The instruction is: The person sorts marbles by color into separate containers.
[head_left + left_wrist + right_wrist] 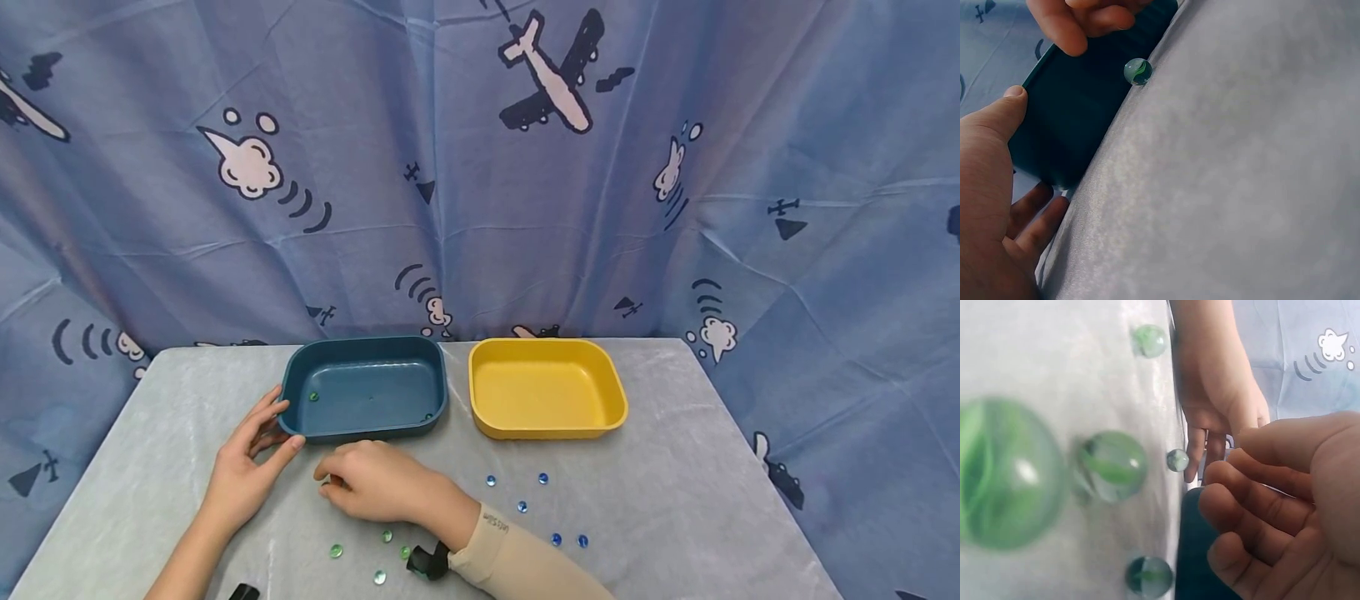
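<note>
Head view: left hand rested straight-fingered against the blue tray's left end, probably steadying it; green marbles lay in front of the tray, right hand beside its near wall. Left wrist: one swirled marble sat just beside the tray. Right wrist: loosely curled fingers, seemingly empty, index tip partly hidden.

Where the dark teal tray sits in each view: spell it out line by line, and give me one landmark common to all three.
Head: the dark teal tray is a little left of centre, beside the yellow tray.
Left wrist: upper left, slanting, partly behind the right hand's fingers.
Right wrist: bottom, right of centre, mostly hidden by the right hand.
Shared landmark: the left hand, by the tray in every view.
</note>
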`<state>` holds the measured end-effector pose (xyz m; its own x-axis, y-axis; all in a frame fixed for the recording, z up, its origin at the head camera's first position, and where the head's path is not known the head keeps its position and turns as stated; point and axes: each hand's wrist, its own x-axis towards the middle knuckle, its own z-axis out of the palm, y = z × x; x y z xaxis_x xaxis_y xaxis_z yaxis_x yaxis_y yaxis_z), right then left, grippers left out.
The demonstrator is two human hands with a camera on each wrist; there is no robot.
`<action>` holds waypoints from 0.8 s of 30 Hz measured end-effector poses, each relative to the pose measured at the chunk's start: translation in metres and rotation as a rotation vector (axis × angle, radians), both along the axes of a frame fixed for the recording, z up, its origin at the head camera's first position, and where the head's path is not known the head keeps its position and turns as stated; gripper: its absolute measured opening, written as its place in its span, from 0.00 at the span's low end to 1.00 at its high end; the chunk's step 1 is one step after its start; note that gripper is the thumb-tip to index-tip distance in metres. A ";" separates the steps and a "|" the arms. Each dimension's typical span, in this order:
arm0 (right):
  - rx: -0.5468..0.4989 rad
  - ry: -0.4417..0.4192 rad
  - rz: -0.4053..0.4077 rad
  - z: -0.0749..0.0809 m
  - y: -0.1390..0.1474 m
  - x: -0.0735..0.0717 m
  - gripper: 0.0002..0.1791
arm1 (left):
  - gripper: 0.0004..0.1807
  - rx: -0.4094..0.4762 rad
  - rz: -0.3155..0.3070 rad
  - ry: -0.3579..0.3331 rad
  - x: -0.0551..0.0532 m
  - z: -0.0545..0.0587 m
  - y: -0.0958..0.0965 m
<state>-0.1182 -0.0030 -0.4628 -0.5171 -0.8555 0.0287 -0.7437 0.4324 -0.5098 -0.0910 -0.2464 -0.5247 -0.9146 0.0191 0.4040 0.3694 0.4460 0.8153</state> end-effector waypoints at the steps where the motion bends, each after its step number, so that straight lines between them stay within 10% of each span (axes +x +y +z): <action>1: 0.008 0.002 0.001 -0.001 -0.001 0.000 0.13 | 0.34 0.002 0.001 -0.005 0.000 0.000 0.000; 24: 0.025 0.013 -0.048 -0.020 -0.003 -0.004 0.12 | 0.34 0.002 0.007 -0.025 0.000 0.000 0.000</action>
